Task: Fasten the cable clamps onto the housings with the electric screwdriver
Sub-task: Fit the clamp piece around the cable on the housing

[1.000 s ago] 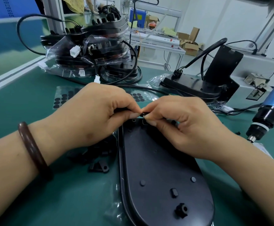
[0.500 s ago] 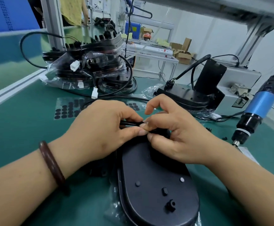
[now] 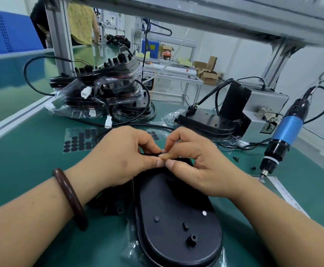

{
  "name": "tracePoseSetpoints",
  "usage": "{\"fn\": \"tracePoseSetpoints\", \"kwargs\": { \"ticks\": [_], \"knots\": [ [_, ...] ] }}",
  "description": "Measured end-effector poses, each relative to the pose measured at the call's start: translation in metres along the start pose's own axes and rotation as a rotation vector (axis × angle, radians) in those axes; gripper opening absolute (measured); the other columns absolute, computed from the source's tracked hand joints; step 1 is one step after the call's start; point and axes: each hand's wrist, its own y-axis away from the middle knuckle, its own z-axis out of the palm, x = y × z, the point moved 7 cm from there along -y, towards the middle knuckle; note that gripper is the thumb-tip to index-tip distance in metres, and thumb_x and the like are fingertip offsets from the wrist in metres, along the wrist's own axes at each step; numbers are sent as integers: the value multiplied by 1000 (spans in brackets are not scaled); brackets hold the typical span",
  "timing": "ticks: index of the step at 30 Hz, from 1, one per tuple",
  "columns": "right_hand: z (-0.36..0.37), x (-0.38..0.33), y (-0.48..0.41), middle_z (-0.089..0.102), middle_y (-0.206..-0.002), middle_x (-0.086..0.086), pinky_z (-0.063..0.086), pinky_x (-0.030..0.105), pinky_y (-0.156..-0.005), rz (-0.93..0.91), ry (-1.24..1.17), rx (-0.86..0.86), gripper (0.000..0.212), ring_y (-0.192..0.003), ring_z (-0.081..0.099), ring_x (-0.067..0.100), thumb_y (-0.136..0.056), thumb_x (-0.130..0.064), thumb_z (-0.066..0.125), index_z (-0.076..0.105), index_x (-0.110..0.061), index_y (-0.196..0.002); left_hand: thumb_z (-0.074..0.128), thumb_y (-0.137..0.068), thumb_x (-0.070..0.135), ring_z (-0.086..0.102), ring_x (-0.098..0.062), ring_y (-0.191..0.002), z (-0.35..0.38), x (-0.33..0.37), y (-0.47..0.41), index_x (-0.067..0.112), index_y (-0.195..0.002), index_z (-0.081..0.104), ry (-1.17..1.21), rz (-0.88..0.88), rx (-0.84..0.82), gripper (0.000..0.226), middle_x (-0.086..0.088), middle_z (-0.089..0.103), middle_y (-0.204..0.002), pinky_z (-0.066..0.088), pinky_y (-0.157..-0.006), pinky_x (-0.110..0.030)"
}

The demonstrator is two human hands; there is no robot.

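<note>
A black oval housing (image 3: 176, 218) lies on the green mat in front of me, bosses facing up. At its far end my left hand (image 3: 122, 157) and my right hand (image 3: 193, 160) meet fingertip to fingertip and pinch a thin black cable (image 3: 151, 154) there. Whether a clamp sits under the fingers is hidden. Loose black cable clamps (image 3: 114, 209) lie beside the housing under my left wrist. The blue electric screwdriver (image 3: 280, 139) hangs at the right, bit down, untouched. Small black screws (image 3: 236, 158) lie near it.
A pile of bagged housings with cables and white connectors (image 3: 103, 93) stands at the back left. Another housing (image 3: 209, 122) rests against a black fixture and grey box (image 3: 263, 105) at the back right. A sheet of black round pads (image 3: 78, 140) lies behind my left hand.
The view has tilted upward, showing more of the frame overhead. Both hands stay together on the cable at the housing's far end, with the right fingers shifted slightly.
</note>
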Motion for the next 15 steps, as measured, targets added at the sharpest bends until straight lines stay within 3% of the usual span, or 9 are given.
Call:
{"fn": "tracePoseSetpoints", "kwargs": {
  "ticks": [3, 6, 8, 9, 12, 13, 15],
  "knots": [
    [-31, 8, 1, 62, -104, 1, 48, 25, -89, 33, -55, 203, 25, -99, 60, 11, -87, -32, 61, 75, -14, -98, 83, -66, 37, 44, 5, -39, 0, -3, 0, 32, -70, 71, 17, -34, 1, 13, 26, 51, -43, 32, -43, -7],
    [-104, 51, 22, 66, -101, 4, 51, 39, -91, 241, -27, 752, 29, -98, 62, 15, -86, -41, 56, 73, -19, -96, 83, -65, 38, 45, 4, -39, 1, -5, 0, 32, -71, 72, 25, -56, -10, 14, 27, 54, -46, 33, -43, -8],
    [-144, 86, 52, 63, -99, 11, 46, 40, -83, 451, 67, 1070, 35, -97, 60, 22, -82, -44, 56, 70, -14, -96, 82, -65, 40, 45, 2, -39, 1, -6, 0, 33, -72, 72, 24, -65, -14, 14, 26, 54, -47, 33, -43, -9],
    [-156, 103, 69, 57, -105, 9, 44, 38, -87, 595, 126, 1176, 38, -105, 56, 24, -78, -46, 56, 68, -18, -100, 82, -65, 41, 45, 2, -40, 1, -6, 0, 34, -72, 72, 21, -70, -13, 14, 24, 55, -47, 33, -43, -10],
    [-170, 153, 109, 45, -125, 7, 42, 44, -93, 1068, 155, 1256, 61, -124, 43, 31, -68, -56, 61, 58, -23, -119, 81, -64, 45, 46, 1, -41, 0, -8, 2, 36, -72, 72, 6, -84, -8, 15, 20, 55, -47, 33, -44, -12],
    [-166, 169, 115, 44, -131, 9, 45, 47, -94, 1155, 21, 1232, 76, -123, 44, 32, -64, -59, 65, 53, -19, -127, 81, -64, 46, 47, 1, -42, 0, -7, 2, 37, -72, 71, 1, -91, -3, 16, 20, 56, -48, 33, -45, -12],
    [-155, 187, 117, 49, -128, 13, 53, 46, -79, 1198, -257, 1198, 85, -105, 56, 31, -61, -60, 73, 49, -12, -127, 81, -63, 47, 48, 1, -43, -1, -7, 4, 38, -72, 71, 0, -99, 10, 16, 20, 57, -50, 35, -46, -11]
  ]
}}
